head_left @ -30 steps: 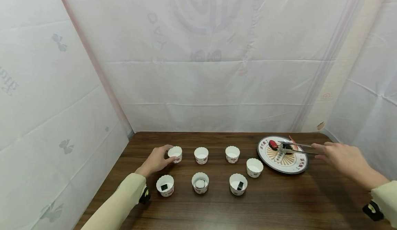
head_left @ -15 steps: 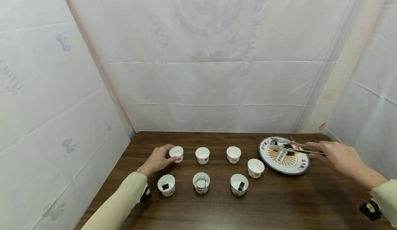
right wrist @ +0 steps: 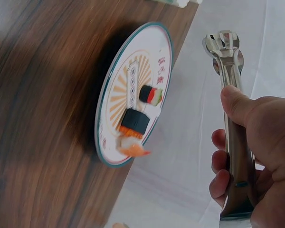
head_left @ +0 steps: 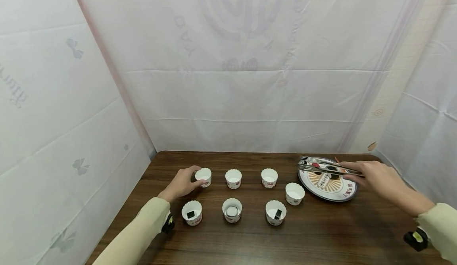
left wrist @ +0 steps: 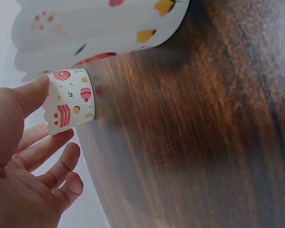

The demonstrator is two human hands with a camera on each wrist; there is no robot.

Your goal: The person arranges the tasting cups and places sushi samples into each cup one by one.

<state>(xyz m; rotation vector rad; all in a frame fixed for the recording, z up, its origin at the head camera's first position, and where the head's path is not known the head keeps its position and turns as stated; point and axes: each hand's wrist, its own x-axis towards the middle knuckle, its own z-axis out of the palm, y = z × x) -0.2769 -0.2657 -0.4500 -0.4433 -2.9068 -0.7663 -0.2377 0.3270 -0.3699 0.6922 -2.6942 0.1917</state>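
Note:
My left hand holds the far-left paper cup, thumb on one side of its scalloped rim and fingers on the other. Cake and flower prints cover this cup. In my right hand I grip metal tongs, their two arms spread apart over the left part of a round patterned plate. Nothing shows between the tong tips. On the plate lie a small sushi roll with red and green, a dark nori-wrapped piece with orange below, and a shrimp sushi.
Several more paper cups stand in two rows. In the front row, the left cup and right cup hold dark pieces; the middle cup holds a white round one. Another cup stands beside the plate. White cloth encloses the table.
My right hand has moved left with the tongs, whose tips shift from the sushi to the plate's left rim. My left hand keeps its hold on the cup.

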